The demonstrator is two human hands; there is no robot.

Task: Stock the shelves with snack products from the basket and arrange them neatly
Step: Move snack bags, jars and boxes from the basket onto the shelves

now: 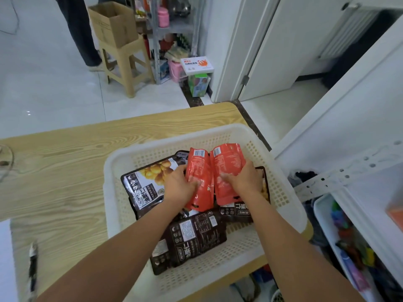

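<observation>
Basket (218,132) of white perforated plastic on a wooden table (65,160), holding dark snack packs (196,238). The left hand (180,186) grasps the left red pouch (199,168) and the right hand (244,179) the right red pouch (229,162), both atop the packs inside it. Each pouch shows a barcode at its far end; the packs' Chinese print is illegible.

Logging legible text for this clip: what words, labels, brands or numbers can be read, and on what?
"NFC" in red, on the white box; the Chinese line under it is too blurred to read.
Barcodes and fine print on the left red packet and right red packet: unreadable.
Large upside-down Chinese characters and small print on the dark packets: not legible.
Faint print on the cardboard box: unreadable.
</observation>
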